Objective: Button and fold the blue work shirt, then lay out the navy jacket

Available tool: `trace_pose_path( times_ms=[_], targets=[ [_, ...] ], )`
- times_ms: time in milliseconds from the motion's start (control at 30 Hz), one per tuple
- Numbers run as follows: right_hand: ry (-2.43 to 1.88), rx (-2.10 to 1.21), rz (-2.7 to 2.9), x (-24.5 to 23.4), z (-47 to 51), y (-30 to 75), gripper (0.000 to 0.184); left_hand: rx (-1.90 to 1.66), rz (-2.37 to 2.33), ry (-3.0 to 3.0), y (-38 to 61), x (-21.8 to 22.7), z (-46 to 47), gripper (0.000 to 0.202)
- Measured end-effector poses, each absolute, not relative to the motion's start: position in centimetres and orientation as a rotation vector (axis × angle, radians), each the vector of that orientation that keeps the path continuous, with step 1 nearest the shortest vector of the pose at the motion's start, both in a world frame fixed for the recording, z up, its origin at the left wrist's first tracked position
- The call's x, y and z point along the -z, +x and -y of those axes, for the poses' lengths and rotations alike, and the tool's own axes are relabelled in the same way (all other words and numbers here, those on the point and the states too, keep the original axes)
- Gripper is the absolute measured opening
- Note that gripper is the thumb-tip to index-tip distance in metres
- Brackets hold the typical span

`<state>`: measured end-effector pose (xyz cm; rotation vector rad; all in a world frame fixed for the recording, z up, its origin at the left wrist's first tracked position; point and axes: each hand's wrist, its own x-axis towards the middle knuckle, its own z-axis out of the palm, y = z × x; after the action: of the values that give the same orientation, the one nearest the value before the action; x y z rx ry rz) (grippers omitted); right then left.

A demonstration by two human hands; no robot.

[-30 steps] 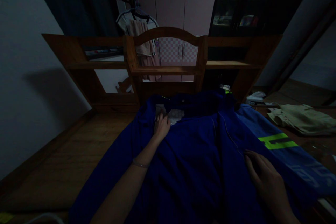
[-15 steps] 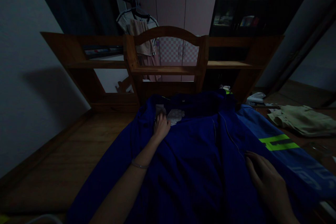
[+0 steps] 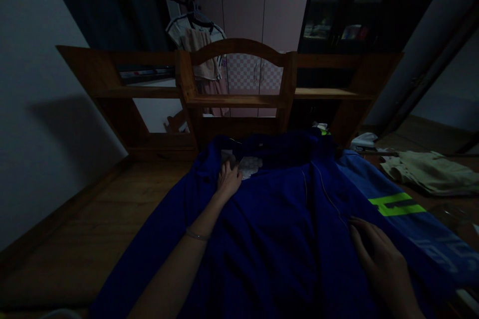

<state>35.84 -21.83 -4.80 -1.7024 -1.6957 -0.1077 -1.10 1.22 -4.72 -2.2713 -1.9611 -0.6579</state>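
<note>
A dark blue jacket (image 3: pixel 269 219) lies spread out with its collar toward the wooden shelf and a zip edge down its right part. My left hand (image 3: pixel 229 182) reaches to the upper left of the jacket, its fingers resting on a small greyish patch (image 3: pixel 226 155). Just right of those fingertips is a pale sheet with a pattern of round spots (image 3: pixel 250 165), near the collar. My right hand (image 3: pixel 383 256) lies on the right part of the jacket, fingers extended, thumb apart from them. Poor light hides detail around both hands' fingertips.
Behind the jacket stands a wooden shelf unit (image 3: pixel 239 101). To the right lie a blue garment with a yellow-green stripe (image 3: pixel 396 204) and a folded pale cloth (image 3: pixel 430 172). A wall (image 3: pixel 56 124) rises at the left beside the wooden surface (image 3: pixel 123 199).
My left hand has shifted very slightly left and down over the greyish patch. My right hand stays in nearly the same place; the view has moved a little.
</note>
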Motion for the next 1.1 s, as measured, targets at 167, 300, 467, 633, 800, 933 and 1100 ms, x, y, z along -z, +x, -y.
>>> trace_pose_path(
  times_ms=[167,300,467,633,800,933,1100],
  targets=[
    [-1.710,0.122,1.698,4.79,21.83,35.85,0.038,0.644,1.962,-2.268,-1.10,4.73,-1.17,0.050],
    [-1.713,0.124,1.689,4.94,21.84,35.93,0.039,0.648,1.956,-2.264,-1.05,4.79,-1.14,0.051],
    [-1.715,0.131,1.691,5.20,21.80,36.12,0.039,0.667,1.957,-2.233,-0.95,5.16,-1.31,0.054],
    [-1.713,0.132,1.693,5.45,21.77,36.29,0.038,0.691,1.946,-2.255,-0.99,5.21,-1.13,0.050],
    [-1.732,0.129,1.681,5.35,21.68,36.23,0.039,0.684,1.983,-2.261,-1.03,5.04,-1.10,0.049],
    [-1.723,0.138,1.682,5.19,21.69,36.07,0.039,0.689,1.985,-2.251,-1.02,5.09,-1.24,0.052],
    [-1.715,0.133,1.678,5.35,21.84,36.20,0.040,0.699,1.968,-2.245,-1.02,5.11,-1.17,0.052]
  ],
)
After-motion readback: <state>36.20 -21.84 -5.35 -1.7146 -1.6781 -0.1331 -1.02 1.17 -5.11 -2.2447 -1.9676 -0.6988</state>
